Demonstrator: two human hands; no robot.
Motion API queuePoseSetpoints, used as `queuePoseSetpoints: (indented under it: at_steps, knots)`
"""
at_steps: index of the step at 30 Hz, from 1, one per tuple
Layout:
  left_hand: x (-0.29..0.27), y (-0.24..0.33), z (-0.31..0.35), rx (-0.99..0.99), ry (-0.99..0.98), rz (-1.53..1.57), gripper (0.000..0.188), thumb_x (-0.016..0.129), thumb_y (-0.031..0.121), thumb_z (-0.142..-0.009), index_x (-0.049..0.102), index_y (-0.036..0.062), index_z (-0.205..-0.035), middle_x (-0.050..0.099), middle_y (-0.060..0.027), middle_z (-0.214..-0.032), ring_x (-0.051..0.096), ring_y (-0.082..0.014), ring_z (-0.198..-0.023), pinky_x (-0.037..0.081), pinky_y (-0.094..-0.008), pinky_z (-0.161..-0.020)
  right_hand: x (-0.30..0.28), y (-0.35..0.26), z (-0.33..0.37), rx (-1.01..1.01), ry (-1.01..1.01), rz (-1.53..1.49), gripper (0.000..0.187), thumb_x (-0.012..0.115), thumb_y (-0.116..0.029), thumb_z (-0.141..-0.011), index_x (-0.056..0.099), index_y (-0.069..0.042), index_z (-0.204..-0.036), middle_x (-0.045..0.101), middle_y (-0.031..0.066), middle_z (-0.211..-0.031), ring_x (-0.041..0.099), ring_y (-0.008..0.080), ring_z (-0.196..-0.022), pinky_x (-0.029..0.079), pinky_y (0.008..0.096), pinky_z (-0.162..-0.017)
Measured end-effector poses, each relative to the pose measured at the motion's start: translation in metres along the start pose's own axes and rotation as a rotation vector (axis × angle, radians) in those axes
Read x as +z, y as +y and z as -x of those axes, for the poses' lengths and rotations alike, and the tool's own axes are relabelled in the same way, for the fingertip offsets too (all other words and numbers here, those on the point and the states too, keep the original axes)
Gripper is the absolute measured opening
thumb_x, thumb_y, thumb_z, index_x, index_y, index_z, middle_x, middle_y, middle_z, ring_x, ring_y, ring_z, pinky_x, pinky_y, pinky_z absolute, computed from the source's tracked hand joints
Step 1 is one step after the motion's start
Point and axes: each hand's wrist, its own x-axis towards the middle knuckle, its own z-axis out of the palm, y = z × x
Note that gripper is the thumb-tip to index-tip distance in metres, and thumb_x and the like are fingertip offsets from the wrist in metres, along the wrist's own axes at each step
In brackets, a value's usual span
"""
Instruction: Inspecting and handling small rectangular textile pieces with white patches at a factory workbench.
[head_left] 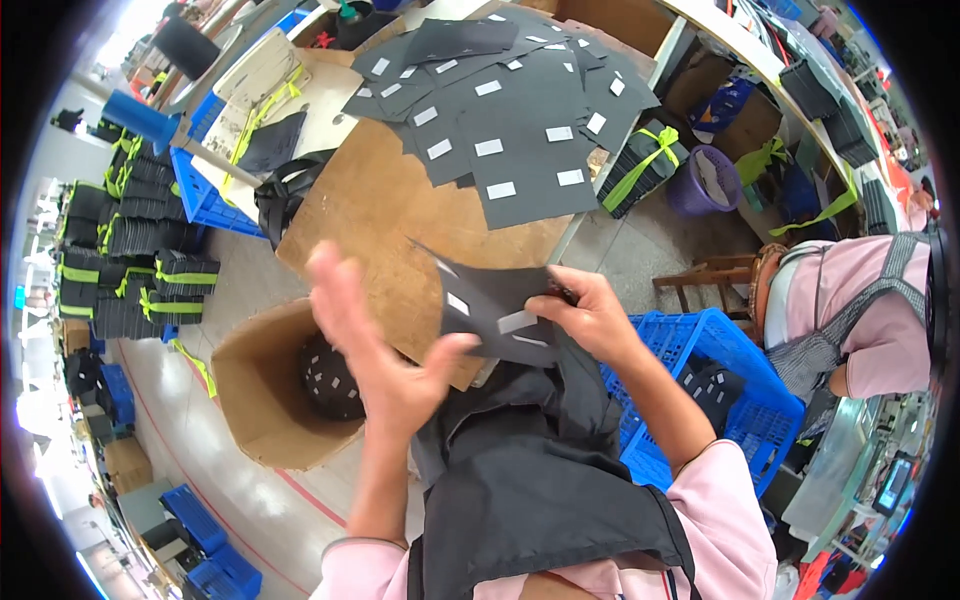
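Observation:
In front of my black apron, my right hand (592, 318) grips a dark grey flat piece (483, 290) with white rectangular patches by its right edge, thumb on top. A small dark shape shows by those fingers, too unclear to name. To the left, my left hand (378, 365) is raised with thumb and fingers spread, slightly smeared by motion and holding nothing. Ahead, a spread-out pile of similar dark pieces (525, 115) with white patches covers the far part of the brown wooden tabletop (350, 195).
An open cardboard box (255, 405) at left and a blue plastic crate (765, 425) at right hold patched dark pieces. Bundles tied with yellow-green strips (130, 235) stand far left. A purple bin (705, 180) and a person in pink (840, 300) are at right.

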Motion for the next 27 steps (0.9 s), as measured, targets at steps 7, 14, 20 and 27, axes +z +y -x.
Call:
queuePoseSetpoints:
  at_steps: [7, 14, 20, 27]
  knots:
    - [0.028, 0.004, -0.018, -0.823, -0.714, 0.815, 0.043, 0.076, 0.023, -0.075, 0.061, -0.0025, -0.106, 0.066, -0.0088, -0.094, 0.062, -0.0179, -0.086, 0.049, -0.0305, -0.076, 0.021, -0.022, -0.009, -0.652, 0.239, 0.907, 0.030, 0.069, -0.014, -0.075, 0.055, -0.006, -0.101, 0.056, 0.0095, -0.084, 0.061, 0.0262, -0.066, 0.047, 0.0338, -0.056]
    - [0.036, -0.010, 0.020, -1.016, -0.417, 1.242, 0.032, 0.074, 0.008, -0.076, 0.060, -0.0003, -0.103, 0.064, -0.0068, -0.094, 0.061, -0.0116, -0.083, 0.050, -0.0257, -0.073, 0.018, 0.019, 0.030, -0.674, 0.214, 0.726, 0.033, 0.072, -0.005, -0.070, 0.058, -0.007, -0.100, 0.054, 0.0076, -0.083, 0.054, 0.0206, -0.055, 0.044, 0.0293, -0.048]
    - [0.037, -0.003, 0.020, -1.052, -0.352, 1.255, 0.033, 0.075, 0.007, -0.074, 0.059, 0.0003, -0.103, 0.064, -0.0063, -0.095, 0.060, -0.0116, -0.084, 0.050, -0.0264, -0.076, 0.022, 0.027, 0.023, -0.725, 0.189, 0.785, 0.032, 0.071, 0.003, -0.068, 0.063, -0.006, -0.097, 0.054, 0.0088, -0.078, 0.055, 0.0197, -0.059, 0.045, 0.0279, -0.051]
    - [0.038, -0.004, 0.027, -1.066, -0.375, 1.245, 0.031, 0.075, 0.006, -0.074, 0.059, 0.0014, -0.101, 0.064, -0.0055, -0.093, 0.061, -0.0118, -0.082, 0.050, -0.0263, -0.076, 0.023, 0.027, 0.024, -0.705, 0.161, 0.794, 0.030, 0.070, 0.004, -0.068, 0.062, -0.004, -0.095, 0.053, 0.0085, -0.076, 0.055, 0.0212, -0.063, 0.045, 0.0297, -0.053]
